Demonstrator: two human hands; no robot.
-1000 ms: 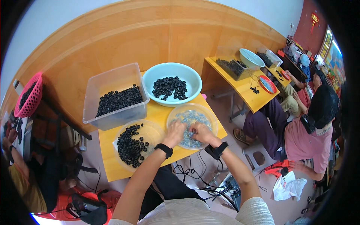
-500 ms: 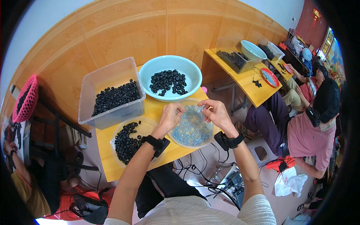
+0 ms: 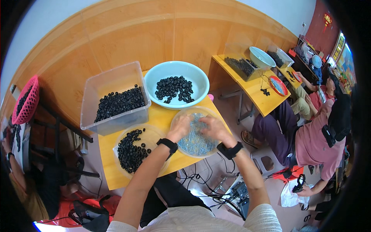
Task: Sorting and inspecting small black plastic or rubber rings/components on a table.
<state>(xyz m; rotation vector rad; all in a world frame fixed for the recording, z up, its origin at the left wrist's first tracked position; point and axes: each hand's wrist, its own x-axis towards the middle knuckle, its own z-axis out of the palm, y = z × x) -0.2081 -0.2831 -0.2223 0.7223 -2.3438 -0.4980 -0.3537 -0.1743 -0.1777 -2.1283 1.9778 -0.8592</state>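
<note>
Both my hands are over a shallow clear round tray [image 3: 178, 148] spread with many tiny bluish, silvery pieces [image 3: 197, 141], too small to make out. At its left side, my left hand [image 3: 181, 125] is closed with its fingers pointing down; what they hold, if anything, is hidden. My right hand [image 3: 217, 129] reaches in from the right, its fingers low over the pieces and smeared by motion. Close by my left forearm, another clear round tray [image 3: 157, 133] holds loose black ring-like parts [image 3: 131, 152]. Black bands circle both wrists.
Behind the trays, a clear plastic bin [image 3: 94, 92] and a light-blue basin [image 3: 150, 73] hold more black parts on the yellow table [image 3: 112, 176]. A pink basket [image 3: 33, 92] stands left. Co-workers sit at another yellow table [image 3: 266, 104] to the right. Cables [image 3: 201, 174] lie below.
Both hands have lowered from above the tray's far part toward the pieces. My right hand has turned downward. At right, a co-worker's hand now holds a black strapped item.
</note>
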